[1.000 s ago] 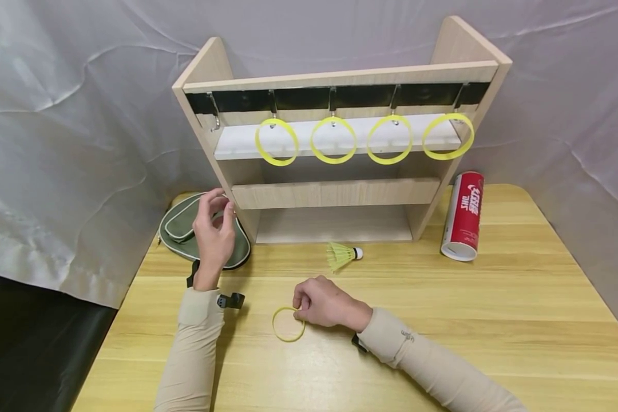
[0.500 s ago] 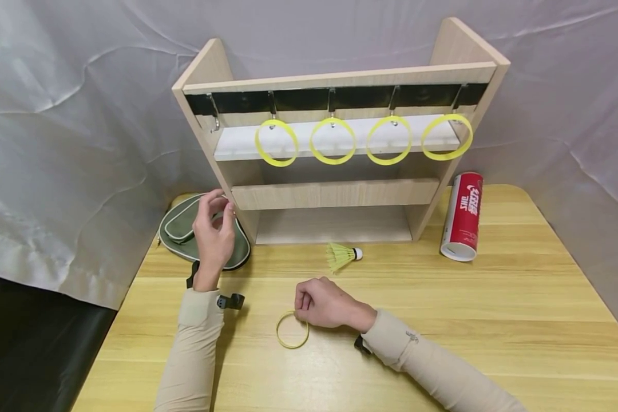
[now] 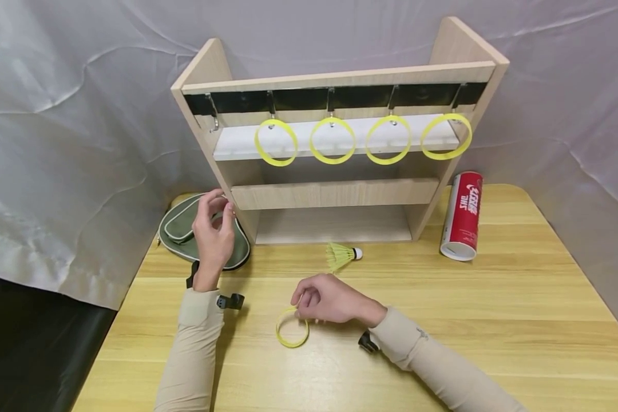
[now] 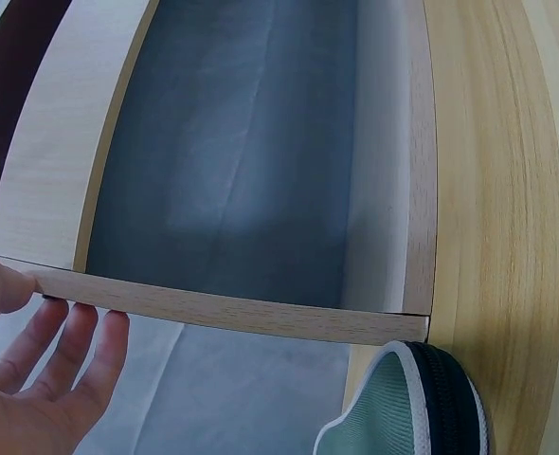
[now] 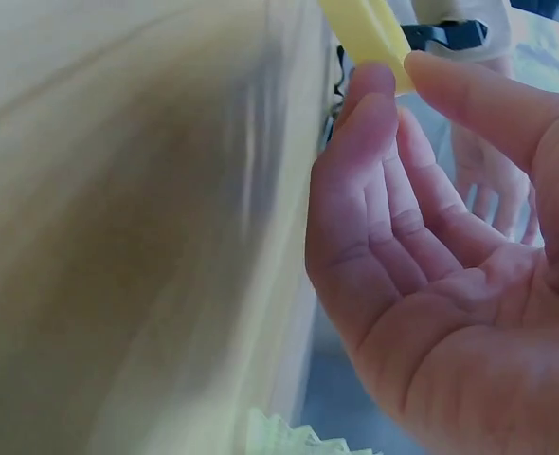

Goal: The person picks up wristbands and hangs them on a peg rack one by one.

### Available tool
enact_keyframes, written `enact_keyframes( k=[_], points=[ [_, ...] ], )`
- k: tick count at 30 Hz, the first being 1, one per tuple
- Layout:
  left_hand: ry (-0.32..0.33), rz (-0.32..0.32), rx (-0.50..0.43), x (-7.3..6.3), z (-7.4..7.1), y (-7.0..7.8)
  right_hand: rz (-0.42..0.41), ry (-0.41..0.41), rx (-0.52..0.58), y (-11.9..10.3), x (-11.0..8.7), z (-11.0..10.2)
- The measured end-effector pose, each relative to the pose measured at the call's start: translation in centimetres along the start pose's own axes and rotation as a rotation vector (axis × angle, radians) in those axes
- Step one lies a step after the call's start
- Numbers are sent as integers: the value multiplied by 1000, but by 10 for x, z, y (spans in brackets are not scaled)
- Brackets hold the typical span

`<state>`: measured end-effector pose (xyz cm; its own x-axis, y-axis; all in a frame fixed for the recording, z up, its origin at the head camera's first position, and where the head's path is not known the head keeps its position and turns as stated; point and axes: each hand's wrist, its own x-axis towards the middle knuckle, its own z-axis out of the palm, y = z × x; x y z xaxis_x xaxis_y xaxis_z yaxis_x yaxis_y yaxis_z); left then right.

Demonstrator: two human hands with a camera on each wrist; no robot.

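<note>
My left hand (image 3: 215,236) grips the left side panel of a light wooden shelf unit (image 3: 335,194). In the left wrist view, the thumb lies on one side of the panel edge (image 4: 232,310) and several fingertips on the other. Low over the table in front of the shelf, my right hand (image 3: 328,298) pinches a thin yellow ring (image 3: 293,345) between thumb and index finger. The right wrist view shows the ring's band (image 5: 367,36) at those two fingertips, the other fingers curled loosely below. Several matching rings (image 3: 332,161) hang from hooks along the shelf's black strip (image 3: 302,99).
The leftmost hook (image 3: 216,123) carries no ring. A yellow shuttlecock (image 3: 342,255) lies between the shelf and my right hand. Beyond the shelf's right side stands a red and white tube (image 3: 463,214). A green pouch (image 3: 182,243) lies under my left hand, beside the shelf.
The ring has shifted slightly right and toward the table's front. My right wrist has turned and moved a little right, with the fingers showing more spread. The left hand holds its place.
</note>
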<state>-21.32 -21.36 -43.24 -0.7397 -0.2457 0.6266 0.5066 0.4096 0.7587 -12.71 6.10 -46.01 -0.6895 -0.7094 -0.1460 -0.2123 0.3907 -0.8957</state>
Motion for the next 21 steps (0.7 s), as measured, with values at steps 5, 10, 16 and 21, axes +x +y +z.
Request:
enact_keyframes(
  k=[5, 10, 16, 21],
  points=[
    [-2, -2, -10, 0, -1, -1, 11, 13, 19, -6, -3, -7],
    [-1, 2, -13, 0, 0, 0, -8, 90, 22, -15, -3, -15],
    [0, 1, -12, 0, 0, 0, -51, 206, 49, -31, -1, -23],
    [0, -4, -9, 0, -1, 1, -86, 288, 107, -45, 3, -27]
  ],
)
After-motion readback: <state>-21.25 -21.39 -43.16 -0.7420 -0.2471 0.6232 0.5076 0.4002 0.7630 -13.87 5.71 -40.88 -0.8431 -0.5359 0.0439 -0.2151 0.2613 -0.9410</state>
